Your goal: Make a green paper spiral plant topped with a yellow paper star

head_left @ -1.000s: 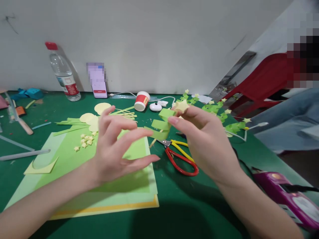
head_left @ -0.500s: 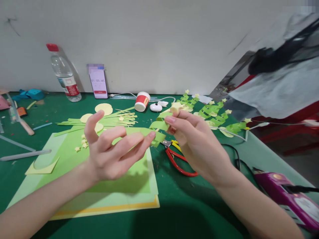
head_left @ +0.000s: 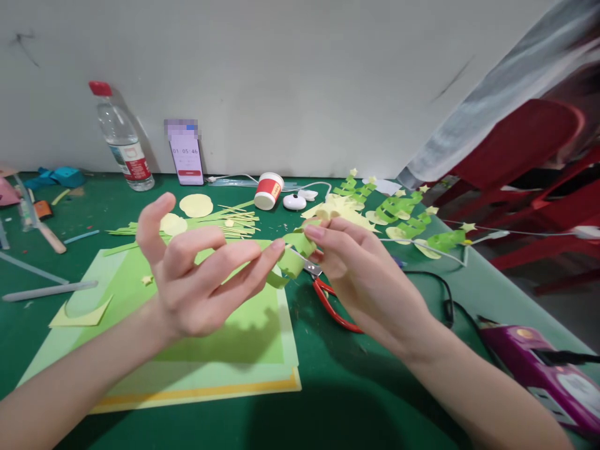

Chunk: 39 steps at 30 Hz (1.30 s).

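A light green curled paper strip (head_left: 294,263) hangs in loops between my two hands, above the paper sheets. My left hand (head_left: 201,278) pinches it at the left side with the fingertips, one finger raised away. On the strip's upper right end my right hand (head_left: 368,275) closes with thumb and fingers. Pale yellow paper pieces (head_left: 344,209) show just behind the right fingertips; whether any joins the strip I cannot tell. Red-handled pliers (head_left: 328,306) lie under the right hand, partly hidden. Beneath the left hand is a stack of green and yellow paper sheets (head_left: 225,369).
Green paper spirals with stars (head_left: 398,209) lie at the back right. Thin green strips (head_left: 225,219) and yellow paper circles (head_left: 195,205) lie behind my left hand. A bottle (head_left: 124,147), phone (head_left: 187,153) and paper cup (head_left: 269,190) stand at the back; a purple power strip (head_left: 539,369) is at right.
Both hands have shifted slightly left with the strip, and its loops hang a little differently. At the far right, the pale cloth has moved, showing red chairs.
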{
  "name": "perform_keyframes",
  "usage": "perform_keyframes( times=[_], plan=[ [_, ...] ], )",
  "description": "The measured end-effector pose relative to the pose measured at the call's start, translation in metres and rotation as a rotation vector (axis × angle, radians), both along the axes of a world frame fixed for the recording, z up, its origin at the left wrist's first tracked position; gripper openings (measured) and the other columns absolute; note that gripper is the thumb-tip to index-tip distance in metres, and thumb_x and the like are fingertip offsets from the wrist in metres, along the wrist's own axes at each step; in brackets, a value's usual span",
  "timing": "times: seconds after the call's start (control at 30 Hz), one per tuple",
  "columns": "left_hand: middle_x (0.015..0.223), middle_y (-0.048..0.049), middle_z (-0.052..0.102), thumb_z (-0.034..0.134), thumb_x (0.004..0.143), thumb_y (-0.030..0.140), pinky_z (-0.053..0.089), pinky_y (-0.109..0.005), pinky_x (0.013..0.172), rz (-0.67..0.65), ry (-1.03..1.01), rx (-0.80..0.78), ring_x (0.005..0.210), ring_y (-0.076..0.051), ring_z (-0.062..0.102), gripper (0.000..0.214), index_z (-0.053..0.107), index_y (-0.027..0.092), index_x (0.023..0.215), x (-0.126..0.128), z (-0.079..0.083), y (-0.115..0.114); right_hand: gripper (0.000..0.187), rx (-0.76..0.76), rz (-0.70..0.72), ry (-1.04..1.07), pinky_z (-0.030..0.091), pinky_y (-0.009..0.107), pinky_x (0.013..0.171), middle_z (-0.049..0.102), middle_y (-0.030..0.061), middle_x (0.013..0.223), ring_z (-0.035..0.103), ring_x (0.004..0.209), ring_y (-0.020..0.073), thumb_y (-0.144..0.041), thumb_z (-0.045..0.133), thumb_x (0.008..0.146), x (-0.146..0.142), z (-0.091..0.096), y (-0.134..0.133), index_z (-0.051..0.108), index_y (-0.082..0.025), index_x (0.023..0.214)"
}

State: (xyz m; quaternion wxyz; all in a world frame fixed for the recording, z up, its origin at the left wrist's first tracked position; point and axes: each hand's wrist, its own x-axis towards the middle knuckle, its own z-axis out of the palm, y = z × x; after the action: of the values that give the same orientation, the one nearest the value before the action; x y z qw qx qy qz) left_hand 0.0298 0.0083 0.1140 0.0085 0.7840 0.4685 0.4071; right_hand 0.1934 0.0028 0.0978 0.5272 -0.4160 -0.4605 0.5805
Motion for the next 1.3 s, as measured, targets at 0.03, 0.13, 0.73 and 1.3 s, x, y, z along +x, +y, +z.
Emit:
perform_keyframes(
  times=[0.03,0.13,0.73,1.3],
  plan=[
    [0.049,0.006,0.049,0.067,0.068,0.032,0.033,-0.06,0.099,0.001,0.006,-0.002,0.053,-0.012,0.045,0.026,0.053,0.027,0.046,0.0,0.0001,-0.0002,0.022,-0.002,-0.004,-0.006,0.039,0.018,0.06,0.048,-0.0029,0.069,0.043,0.064,0.0071,-0.03,0.068,0.071,0.0001,0.0001,-0.0004,0.052,-0.017,0.063],
    [0.047,0.0065,0.049,0.067,0.068,0.031,0.041,-0.054,0.093,-0.044,0.019,-0.009,0.051,-0.011,0.043,0.03,0.05,0.025,0.044,-0.001,-0.0003,-0.0002,0.021,-0.004,-0.014,-0.028,0.04,0.018,0.06,0.049,-0.0023,0.069,0.044,0.064,0.0073,-0.031,0.067,0.071,0.0001,0.0005,-0.0016,0.052,-0.017,0.064],
    [0.051,0.0067,0.054,0.065,0.072,0.033,0.031,-0.061,0.103,0.0,0.052,0.284,0.059,-0.014,0.053,0.012,0.064,0.036,0.061,-0.0068,-0.0043,-0.0005,0.023,0.006,0.005,-0.011,0.041,0.019,0.062,0.051,-0.0023,0.069,0.046,0.065,0.0077,-0.035,0.068,0.071,-0.0017,-0.0015,-0.0021,0.054,-0.017,0.065],
    [0.045,0.0087,0.053,0.069,0.066,0.028,0.027,-0.064,0.103,-0.035,0.044,0.291,0.05,-0.012,0.048,0.014,0.062,0.033,0.055,-0.0056,-0.0035,0.0009,0.02,-0.041,0.023,0.054,0.039,0.02,0.065,0.052,-0.0035,0.07,0.045,0.068,0.0077,-0.032,0.07,0.069,-0.0025,-0.0046,-0.0018,0.056,-0.018,0.065]
  ],
)
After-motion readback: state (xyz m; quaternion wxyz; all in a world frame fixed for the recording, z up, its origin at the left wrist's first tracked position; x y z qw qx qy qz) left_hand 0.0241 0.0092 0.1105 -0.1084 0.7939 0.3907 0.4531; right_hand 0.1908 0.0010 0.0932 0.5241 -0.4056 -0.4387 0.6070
